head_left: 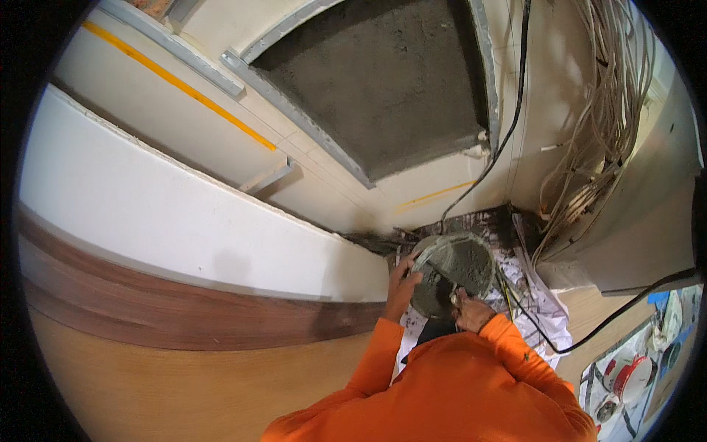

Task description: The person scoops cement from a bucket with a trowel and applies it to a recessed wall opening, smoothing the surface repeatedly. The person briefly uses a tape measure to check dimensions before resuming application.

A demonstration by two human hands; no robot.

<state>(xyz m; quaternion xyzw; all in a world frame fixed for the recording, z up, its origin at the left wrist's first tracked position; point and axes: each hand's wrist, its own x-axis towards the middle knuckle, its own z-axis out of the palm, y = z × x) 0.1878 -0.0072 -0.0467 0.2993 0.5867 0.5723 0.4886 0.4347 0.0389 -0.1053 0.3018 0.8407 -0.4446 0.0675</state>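
Head view: the left hand [402,286] grips the rim of a round pan of grey mortar [453,269], holding it tilted above the paper-covered floor [541,313] in the wall corner. The right hand [471,311] is closed on something at the pan's lower edge; what it holds is too small to tell. The pan looks nearly full and the mortar patch [383,81] on the wall is already filled, so little seems left to do there. Loose cables [604,118] hang at right.

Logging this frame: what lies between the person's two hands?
In the head view, wet grey mortar inside the round bucket lies between left hand and right hand.
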